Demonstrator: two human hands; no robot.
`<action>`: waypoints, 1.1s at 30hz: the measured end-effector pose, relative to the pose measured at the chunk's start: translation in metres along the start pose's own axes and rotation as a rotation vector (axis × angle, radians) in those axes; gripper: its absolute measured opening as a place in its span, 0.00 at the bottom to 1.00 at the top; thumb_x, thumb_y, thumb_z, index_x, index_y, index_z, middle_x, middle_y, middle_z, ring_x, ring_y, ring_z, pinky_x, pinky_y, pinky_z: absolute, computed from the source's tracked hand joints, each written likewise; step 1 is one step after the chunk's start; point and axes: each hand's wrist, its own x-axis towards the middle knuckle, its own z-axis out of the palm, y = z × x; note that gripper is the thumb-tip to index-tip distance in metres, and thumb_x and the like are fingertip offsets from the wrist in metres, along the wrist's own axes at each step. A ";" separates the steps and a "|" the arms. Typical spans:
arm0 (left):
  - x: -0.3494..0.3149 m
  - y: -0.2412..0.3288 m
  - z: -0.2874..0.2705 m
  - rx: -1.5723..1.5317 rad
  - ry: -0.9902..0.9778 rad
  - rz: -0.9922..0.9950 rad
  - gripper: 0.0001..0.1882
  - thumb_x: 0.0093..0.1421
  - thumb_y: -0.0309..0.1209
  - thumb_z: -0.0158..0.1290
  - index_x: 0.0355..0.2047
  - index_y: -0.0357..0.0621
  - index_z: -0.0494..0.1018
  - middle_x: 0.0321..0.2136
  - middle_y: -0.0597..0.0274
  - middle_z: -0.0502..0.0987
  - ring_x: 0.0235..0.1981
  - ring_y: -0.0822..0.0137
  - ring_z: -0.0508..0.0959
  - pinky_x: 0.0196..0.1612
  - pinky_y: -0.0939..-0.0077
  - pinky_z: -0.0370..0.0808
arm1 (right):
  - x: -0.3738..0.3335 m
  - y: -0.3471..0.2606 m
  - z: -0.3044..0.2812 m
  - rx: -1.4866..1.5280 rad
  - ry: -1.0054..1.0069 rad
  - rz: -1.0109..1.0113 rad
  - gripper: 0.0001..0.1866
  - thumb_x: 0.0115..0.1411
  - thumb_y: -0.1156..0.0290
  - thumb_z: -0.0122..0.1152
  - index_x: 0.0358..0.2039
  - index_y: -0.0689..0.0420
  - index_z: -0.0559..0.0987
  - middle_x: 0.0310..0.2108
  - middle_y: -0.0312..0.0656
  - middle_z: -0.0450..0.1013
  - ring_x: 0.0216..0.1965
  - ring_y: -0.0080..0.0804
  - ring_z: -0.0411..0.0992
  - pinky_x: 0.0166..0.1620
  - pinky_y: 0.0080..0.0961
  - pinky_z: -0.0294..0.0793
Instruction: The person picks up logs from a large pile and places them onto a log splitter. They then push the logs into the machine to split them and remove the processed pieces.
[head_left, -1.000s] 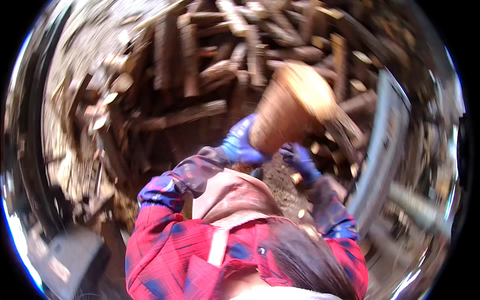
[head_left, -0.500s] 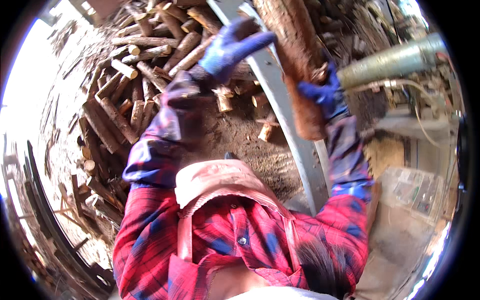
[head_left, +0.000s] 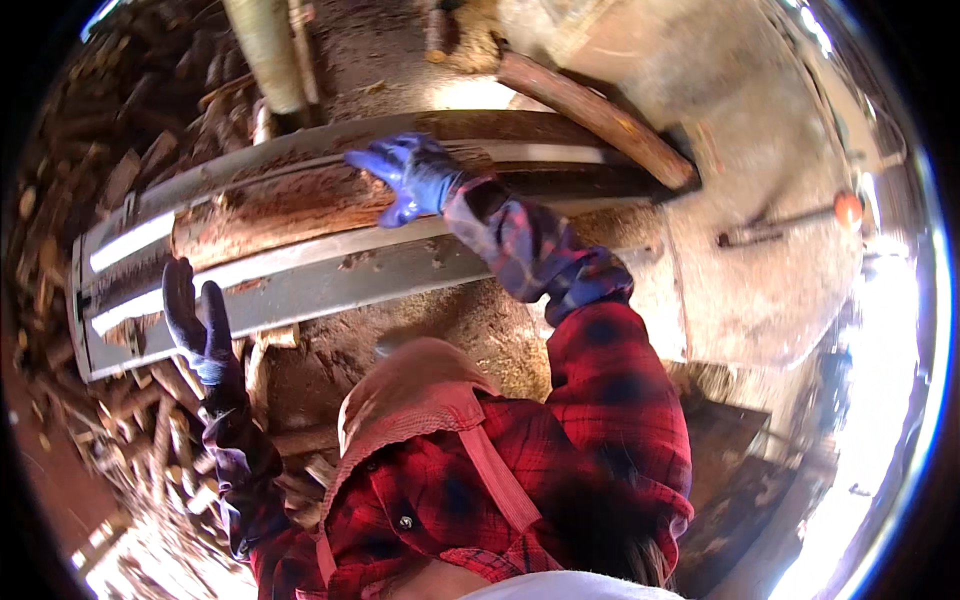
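A thick reddish-brown log [head_left: 280, 213] lies lengthwise between the rails of a long grey metal frame [head_left: 300, 298]. My right hand [head_left: 408, 178], in a blue glove, rests across the log toward its right part, fingers and thumb spread. Near the log's left end is my left hand [head_left: 197, 318], also gloved. Its fingers are stretched out and apart, with nothing in them, over the frame's near rail.
A longer peeled log [head_left: 600, 115] slants over the frame's right end. A pale green cylinder [head_left: 268, 50] stands beyond the frame. Cut logs [head_left: 160, 430] are heaped at the left. An orange-knobbed lever [head_left: 848, 209] is at the right.
My view has swung round toward the frame. The log, tilted and gripped by my right hand before, now lies in the frame. My right hand's fingers have spread; my left hand stays open.
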 end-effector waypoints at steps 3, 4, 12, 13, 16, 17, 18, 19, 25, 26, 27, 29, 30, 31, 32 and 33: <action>0.050 0.008 0.029 0.156 -0.285 0.485 0.35 0.57 0.24 0.58 0.63 0.30 0.57 0.61 0.43 0.64 0.62 0.53 0.65 0.65 0.61 0.59 | -0.008 -0.010 -0.008 0.006 -0.039 0.054 0.53 0.36 0.46 0.77 0.63 0.45 0.63 0.52 0.47 0.70 0.54 0.48 0.68 0.57 0.44 0.66; 0.060 0.012 0.042 0.321 -0.341 0.614 0.38 0.55 0.31 0.61 0.63 0.34 0.58 0.61 0.43 0.64 0.63 0.49 0.64 0.64 0.58 0.60 | -0.012 -0.013 -0.006 0.015 -0.068 0.089 0.53 0.36 0.46 0.77 0.63 0.45 0.63 0.52 0.47 0.70 0.53 0.48 0.68 0.57 0.44 0.67; 0.129 0.033 0.130 0.329 -0.717 0.503 0.32 0.56 0.48 0.60 0.53 0.37 0.70 0.52 0.42 0.72 0.55 0.45 0.72 0.57 0.59 0.69 | -0.066 -0.020 -0.084 0.111 0.567 0.043 0.33 0.51 0.52 0.68 0.53 0.57 0.73 0.52 0.49 0.71 0.51 0.48 0.72 0.53 0.41 0.72; 0.149 0.032 0.150 0.297 -0.741 0.507 0.31 0.57 0.47 0.59 0.52 0.36 0.71 0.51 0.42 0.73 0.53 0.45 0.73 0.55 0.60 0.70 | -0.075 -0.018 -0.116 0.063 0.610 0.064 0.30 0.51 0.54 0.68 0.52 0.57 0.74 0.52 0.49 0.71 0.50 0.47 0.73 0.52 0.40 0.73; 0.194 0.060 0.235 0.229 -0.774 0.456 0.30 0.58 0.47 0.59 0.52 0.34 0.71 0.48 0.43 0.76 0.48 0.48 0.77 0.53 0.64 0.72 | -0.082 0.053 -0.200 -0.143 0.742 0.091 0.27 0.53 0.56 0.66 0.51 0.55 0.75 0.53 0.47 0.71 0.51 0.45 0.73 0.52 0.42 0.73; 0.197 0.068 0.273 0.037 -0.788 0.359 0.30 0.59 0.46 0.59 0.52 0.34 0.71 0.47 0.44 0.76 0.48 0.52 0.77 0.53 0.66 0.72 | -0.073 0.083 -0.232 -0.413 0.671 0.149 0.26 0.56 0.55 0.62 0.52 0.54 0.75 0.55 0.46 0.69 0.54 0.44 0.71 0.55 0.42 0.70; 0.209 0.076 0.292 -0.106 -0.780 0.265 0.30 0.59 0.45 0.59 0.52 0.34 0.70 0.47 0.46 0.77 0.48 0.57 0.77 0.53 0.69 0.72 | -0.045 0.116 -0.256 -0.647 0.636 0.189 0.24 0.60 0.54 0.57 0.54 0.52 0.74 0.58 0.45 0.67 0.57 0.43 0.69 0.58 0.42 0.67; 0.210 0.082 0.314 -0.287 -0.730 0.225 0.29 0.59 0.44 0.59 0.53 0.34 0.70 0.47 0.47 0.77 0.48 0.60 0.77 0.53 0.70 0.71 | -0.017 0.154 -0.264 -0.700 0.471 0.325 0.24 0.61 0.56 0.54 0.55 0.51 0.73 0.60 0.43 0.65 0.58 0.42 0.67 0.61 0.42 0.63; 0.220 0.119 0.307 -0.191 -0.612 0.275 0.27 0.62 0.37 0.57 0.55 0.30 0.67 0.48 0.45 0.76 0.50 0.60 0.75 0.56 0.70 0.69 | 0.117 0.409 -0.223 -0.912 -0.239 0.843 0.24 0.60 0.63 0.54 0.58 0.49 0.71 0.63 0.40 0.62 0.60 0.45 0.65 0.58 0.50 0.63; 0.224 0.117 0.288 -0.146 -0.622 0.208 0.27 0.62 0.35 0.56 0.56 0.29 0.66 0.48 0.46 0.76 0.50 0.62 0.75 0.55 0.71 0.70 | 0.128 0.431 -0.223 -0.982 -0.327 0.837 0.24 0.60 0.64 0.55 0.58 0.49 0.72 0.62 0.41 0.63 0.60 0.46 0.65 0.57 0.52 0.65; 0.229 0.117 0.265 -0.233 -0.616 0.046 0.27 0.63 0.34 0.56 0.57 0.29 0.64 0.47 0.48 0.76 0.49 0.64 0.75 0.54 0.71 0.71 | 0.146 0.446 -0.214 -1.030 -0.408 0.816 0.24 0.59 0.65 0.55 0.57 0.49 0.73 0.62 0.42 0.64 0.59 0.47 0.65 0.55 0.54 0.66; 0.237 0.098 0.247 -0.457 -0.593 -0.201 0.26 0.63 0.30 0.55 0.59 0.32 0.63 0.50 0.52 0.74 0.49 0.67 0.75 0.54 0.74 0.71 | 0.151 0.490 -0.200 -1.072 -0.299 0.925 0.21 0.59 0.67 0.55 0.55 0.51 0.75 0.57 0.42 0.69 0.57 0.47 0.67 0.50 0.61 0.67; 0.241 0.089 0.245 -0.562 -0.551 -0.276 0.25 0.64 0.28 0.54 0.60 0.34 0.63 0.53 0.55 0.72 0.50 0.69 0.74 0.54 0.76 0.70 | 0.150 0.517 -0.199 -1.098 -0.238 0.983 0.20 0.59 0.69 0.55 0.53 0.52 0.76 0.54 0.42 0.72 0.55 0.48 0.68 0.48 0.64 0.68; 0.248 0.087 0.239 -0.491 -0.522 -0.227 0.24 0.64 0.27 0.53 0.60 0.33 0.63 0.55 0.55 0.71 0.54 0.68 0.71 0.58 0.74 0.67 | 0.156 0.521 -0.199 -1.165 -0.282 0.942 0.20 0.59 0.69 0.55 0.53 0.53 0.77 0.53 0.41 0.73 0.55 0.47 0.69 0.48 0.64 0.68; 0.250 0.082 0.240 -0.481 -0.505 -0.190 0.25 0.64 0.28 0.53 0.59 0.32 0.63 0.53 0.55 0.72 0.52 0.68 0.73 0.56 0.74 0.69 | 0.153 0.526 -0.202 -1.238 -0.332 0.909 0.20 0.59 0.70 0.55 0.52 0.53 0.77 0.52 0.41 0.74 0.54 0.47 0.70 0.47 0.63 0.69; 0.252 0.076 0.235 -0.458 -0.481 -0.144 0.25 0.64 0.30 0.54 0.58 0.31 0.64 0.52 0.54 0.73 0.49 0.67 0.74 0.53 0.74 0.70 | 0.150 0.527 -0.203 -1.232 -0.195 0.894 0.19 0.59 0.71 0.54 0.51 0.53 0.78 0.50 0.42 0.75 0.53 0.47 0.71 0.46 0.63 0.69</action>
